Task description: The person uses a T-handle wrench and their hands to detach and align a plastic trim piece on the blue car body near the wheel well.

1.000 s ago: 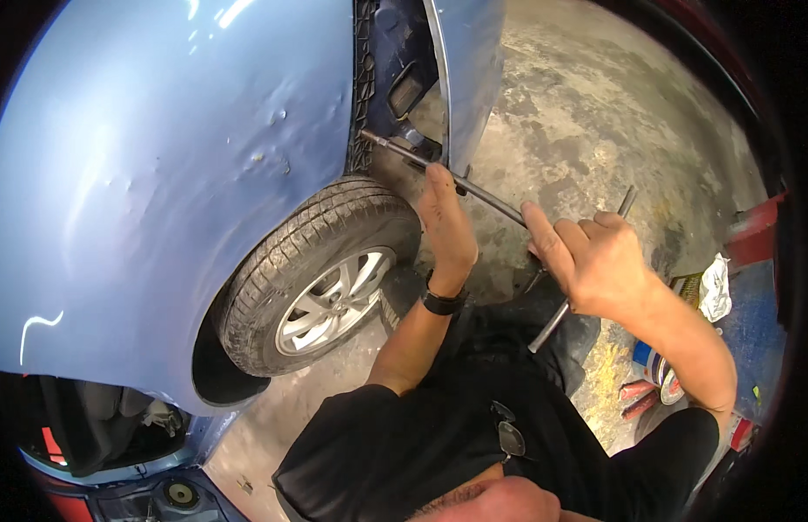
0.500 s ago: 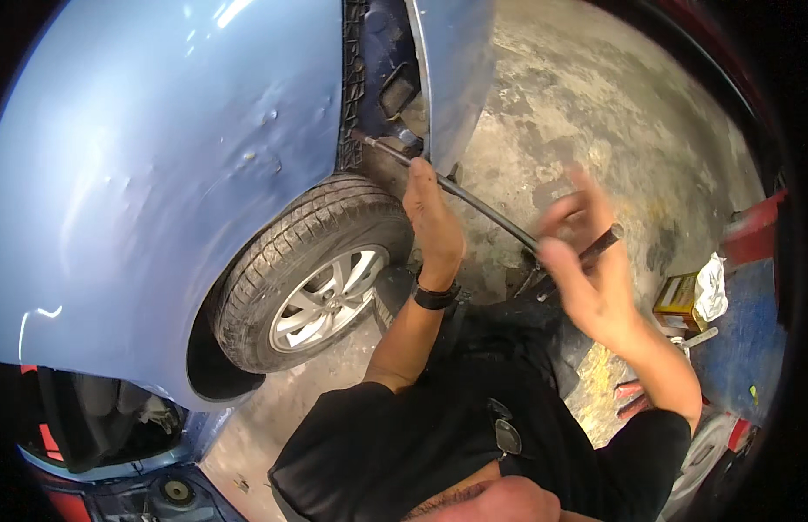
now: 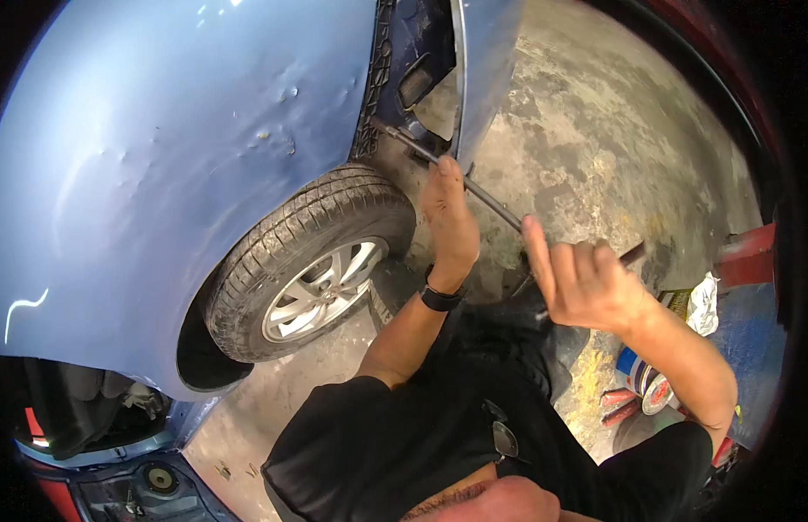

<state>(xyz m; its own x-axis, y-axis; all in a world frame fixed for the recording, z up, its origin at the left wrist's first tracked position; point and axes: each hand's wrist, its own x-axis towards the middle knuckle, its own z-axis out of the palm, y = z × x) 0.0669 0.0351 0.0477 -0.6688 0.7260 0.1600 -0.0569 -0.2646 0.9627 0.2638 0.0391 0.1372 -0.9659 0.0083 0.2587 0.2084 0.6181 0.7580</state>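
A long dark metal T-handled wrench slants from the opening at the blue car panel's edge down toward my right side. Its far tip lies by the black ribbed strip along that edge. My left hand steadies the shaft near its far part, the fingers at the rod and partly hiding it. Around the crosswise handle my right hand is closed, index finger stretched toward the shaft; a handle end shows beyond the knuckles. The dented blue panel fills the left side, above the wheel.
Stained concrete floor stretches to the right. By my right forearm are a blue-and-white can, red objects and crumpled white wrapping. An open car compartment lies at lower left.
My right hand has gone from loosely spread fingers to closing round the wrench handle, and the handle has turned. My left hand stays at the shaft. The whole view has shifted slightly.
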